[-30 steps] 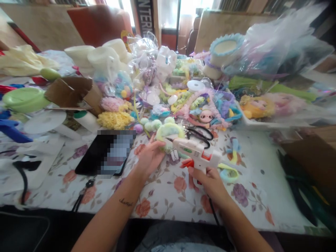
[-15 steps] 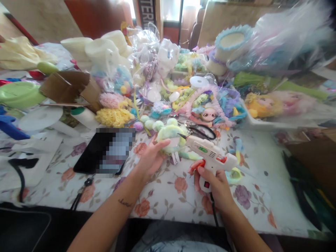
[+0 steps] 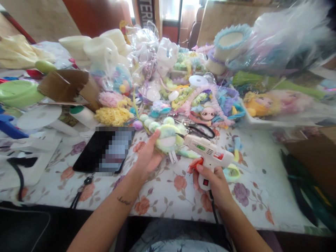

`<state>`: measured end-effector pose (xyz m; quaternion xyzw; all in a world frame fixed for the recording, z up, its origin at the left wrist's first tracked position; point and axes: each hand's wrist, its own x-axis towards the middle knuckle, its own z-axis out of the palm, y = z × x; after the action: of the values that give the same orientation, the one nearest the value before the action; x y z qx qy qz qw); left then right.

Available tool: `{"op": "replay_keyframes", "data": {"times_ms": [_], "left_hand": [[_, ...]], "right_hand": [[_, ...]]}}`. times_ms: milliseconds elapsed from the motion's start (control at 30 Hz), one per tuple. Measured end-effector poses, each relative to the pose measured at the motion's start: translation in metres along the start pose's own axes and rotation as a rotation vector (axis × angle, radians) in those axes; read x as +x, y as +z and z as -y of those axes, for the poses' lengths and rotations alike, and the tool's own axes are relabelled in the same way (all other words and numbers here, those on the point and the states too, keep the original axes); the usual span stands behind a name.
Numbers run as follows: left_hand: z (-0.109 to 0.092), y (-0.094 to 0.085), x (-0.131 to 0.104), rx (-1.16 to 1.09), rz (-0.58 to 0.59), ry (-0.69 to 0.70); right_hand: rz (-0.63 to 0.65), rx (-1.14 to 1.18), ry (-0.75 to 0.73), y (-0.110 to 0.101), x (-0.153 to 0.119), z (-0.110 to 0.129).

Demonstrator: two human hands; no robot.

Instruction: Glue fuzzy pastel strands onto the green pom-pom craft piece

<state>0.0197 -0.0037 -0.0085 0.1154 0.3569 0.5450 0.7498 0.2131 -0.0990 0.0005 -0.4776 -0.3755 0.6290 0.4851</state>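
Flower-printed cloth (image 3: 168, 204) covers a counter (image 3: 278, 210) heaped with pastel trimmings (image 3: 187, 105) and clear plastic bags (image 3: 145, 43), where a person's left hand (image 3: 149, 156), its grip closed on the edge of a fuzzy yellow-green piece (image 3: 168, 140), holds it near black-handled scissors (image 3: 201, 129). The right hand (image 3: 211, 176) has its grip wrapped around a white glue gun (image 3: 208, 151) at the orange trigger (image 3: 198, 163), dark nozzle (image 3: 180, 135) pointed at the piece, though whether they touch cannot be told. A dark tablet (image 3: 88, 152) lies left of the hands.

Far windows (image 3: 172, 11) glare white (edges stretched and blurred)
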Motion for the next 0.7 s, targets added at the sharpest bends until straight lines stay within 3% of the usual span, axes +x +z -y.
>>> {"op": "replay_keyframes", "data": {"times_ms": [300,600,700], "left_hand": [[0.002,-0.002,-0.004,0.088,0.071,0.022],[0.000,-0.005,0.001,-0.023,-0.058,0.015],[-0.002,-0.012,0.006,-0.018,-0.003,0.004]], "right_hand": [[-0.063,-0.008,-0.031,-0.002,0.000,-0.003],[-0.047,0.019,-0.026,0.002,0.000,0.001],[-0.057,0.001,-0.017,0.001,0.000,-0.001]]}}
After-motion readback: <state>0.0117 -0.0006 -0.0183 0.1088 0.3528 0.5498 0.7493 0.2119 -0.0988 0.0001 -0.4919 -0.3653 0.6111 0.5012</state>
